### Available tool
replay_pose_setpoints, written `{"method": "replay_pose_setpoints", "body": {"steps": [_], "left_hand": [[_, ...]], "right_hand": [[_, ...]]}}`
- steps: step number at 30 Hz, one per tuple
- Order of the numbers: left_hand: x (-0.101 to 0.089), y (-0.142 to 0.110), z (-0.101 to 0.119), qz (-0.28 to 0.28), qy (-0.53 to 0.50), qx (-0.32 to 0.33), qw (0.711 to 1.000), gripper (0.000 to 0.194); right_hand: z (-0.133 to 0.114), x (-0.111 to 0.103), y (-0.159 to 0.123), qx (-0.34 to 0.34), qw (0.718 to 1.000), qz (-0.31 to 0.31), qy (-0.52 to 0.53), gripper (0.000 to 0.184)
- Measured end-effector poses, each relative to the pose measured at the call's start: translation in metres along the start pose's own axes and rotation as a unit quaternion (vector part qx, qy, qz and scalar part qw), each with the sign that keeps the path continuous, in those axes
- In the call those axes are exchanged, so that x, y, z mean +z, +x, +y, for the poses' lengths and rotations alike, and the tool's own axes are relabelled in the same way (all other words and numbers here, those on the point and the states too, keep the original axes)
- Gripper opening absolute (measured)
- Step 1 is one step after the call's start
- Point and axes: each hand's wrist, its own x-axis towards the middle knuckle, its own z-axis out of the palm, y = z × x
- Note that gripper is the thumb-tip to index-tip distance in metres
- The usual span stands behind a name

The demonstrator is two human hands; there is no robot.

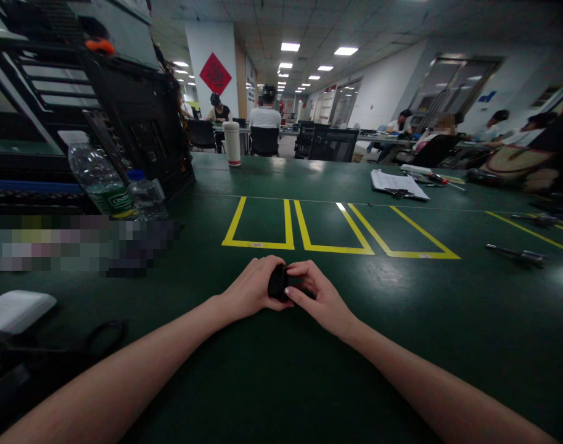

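Note:
A small black object [276,283] sits between my two hands, just above or on the green table [281,382]; its kind cannot be made out. My left hand [253,283] wraps around it from the left, with the thumb below and the fingers over the top. From the right, the thumb and fingertips of my right hand [316,293] pinch at its side edge. Part of the object is hidden behind my left fingers.
Yellow tape outlines [336,250] lie beyond my hands. Plastic bottles [108,185] and a black computer case [137,123] stand left. A white tumbler [232,145] is farther back. Papers [399,184] and a dark metal tool [517,254] lie right. Several people sit beyond.

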Motion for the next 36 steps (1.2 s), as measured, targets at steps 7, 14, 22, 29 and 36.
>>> {"method": "replay_pose_setpoints", "body": {"steps": [7,14,22,29,36], "left_hand": [[0.0008,0.0000,-0.0006,0.000,-0.005,0.009,1.000,0.054],[-0.0003,-0.0001,0.0002,-0.009,-0.009,-0.008,1.000,0.053],[-0.0021,-0.0004,0.0012,-0.011,-0.026,-0.005,1.000,0.052],[-0.0006,0.0006,0.0007,-0.012,-0.012,-0.020,1.000,0.054],[0.0001,0.0007,0.0016,-0.004,0.001,-0.010,1.000,0.054]], "right_hand": [[-0.0025,-0.0002,0.0005,0.051,0.999,-0.011,-0.009,0.030],[-0.0035,-0.0013,-0.0011,0.016,1.000,-0.019,0.000,0.021],[-0.0033,-0.0009,0.0005,0.040,0.999,0.002,-0.001,0.027],[-0.0037,-0.0014,0.0006,0.055,0.998,-0.028,0.004,0.026],[-0.0015,0.0001,-0.0016,-0.032,0.997,0.020,-0.071,0.023]]}}
